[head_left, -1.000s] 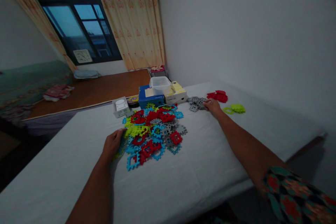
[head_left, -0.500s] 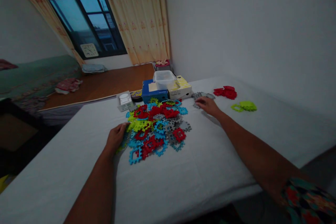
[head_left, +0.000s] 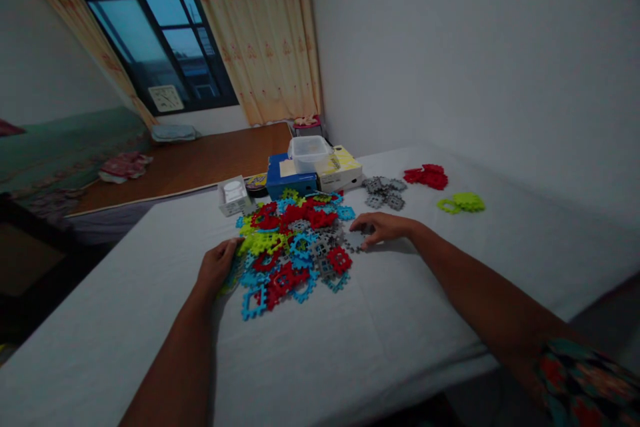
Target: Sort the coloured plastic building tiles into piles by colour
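dozens of flat interlocking pieces, red, blue, green and grey, lie in a mixed heap [head_left: 295, 243] on the white-clothed table [head_left: 350, 340], and both hands are at it. behind the heap a clear tub [head_left: 309, 152] sits on a blue box [head_left: 287, 183] beside a yellow-and-white box [head_left: 344, 170]; what the tub holds cannot be made out. a small white box [head_left: 233, 195] to their left shows something round and pale inside. three sorted groups lie apart near the wall: grey pieces [head_left: 384, 192], red pieces [head_left: 427, 176] and green pieces [head_left: 461, 202]. bare cloth spreads wide in front of the heap down to the table's near edge and out to the right, while the boxes close off the far side. the heap's long axis runs from near-left to far-right. the left hand [head_left: 216, 268] lies palm down on the heap's left edge, fingers curled over green and blue pieces; whether it grasps any cannot be told. the right hand [head_left: 381, 228] reaches in at the heap's right edge, fingers stretched, thumb and forefinger touching a flat grey piece [head_left: 356, 239] lying on the cloth; a closed pinch cannot be confirmed.
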Demonstrator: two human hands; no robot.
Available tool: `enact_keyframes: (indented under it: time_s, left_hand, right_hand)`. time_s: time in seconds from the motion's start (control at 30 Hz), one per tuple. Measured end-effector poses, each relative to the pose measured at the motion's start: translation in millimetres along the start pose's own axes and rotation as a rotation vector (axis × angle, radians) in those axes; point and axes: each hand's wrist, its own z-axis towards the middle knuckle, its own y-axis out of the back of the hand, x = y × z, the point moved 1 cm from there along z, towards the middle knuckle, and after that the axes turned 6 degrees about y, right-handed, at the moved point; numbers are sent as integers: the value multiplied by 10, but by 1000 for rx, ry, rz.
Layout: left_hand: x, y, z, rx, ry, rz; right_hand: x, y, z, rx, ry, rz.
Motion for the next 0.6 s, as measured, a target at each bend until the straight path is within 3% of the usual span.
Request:
enact_keyframes:
  time_s: [0.07, 0.13, 0.2, 0.3, 0.37, 0.5, 0.6]
  left_hand:
    - [5, 1, 8, 6, -2, 10]
    - [7, 3, 14, 6, 0, 24]
    - [7, 5, 18, 5, 1, 37]
    - [10, 6, 25, 6, -8, 56]
    - [21, 3, 32, 1, -12, 66]
    - [54, -9, 44, 1, -18, 70]
    - [68, -16, 48, 7, -44, 61]
  right_hand:
    - [-89, 87, -68, 28, -53, 101]
    - [-208, 187, -139, -35, -142, 187]
    - [-355, 300, -209, -286, -247, 182]
    - [-596, 441, -336, -826, -424, -26]
    - [-743, 474, -418, -1013, -558, -179]
    - [-905, 445, -486, -940, -694, -358]
    - [-825, 418, -423, -976, -583, -481]
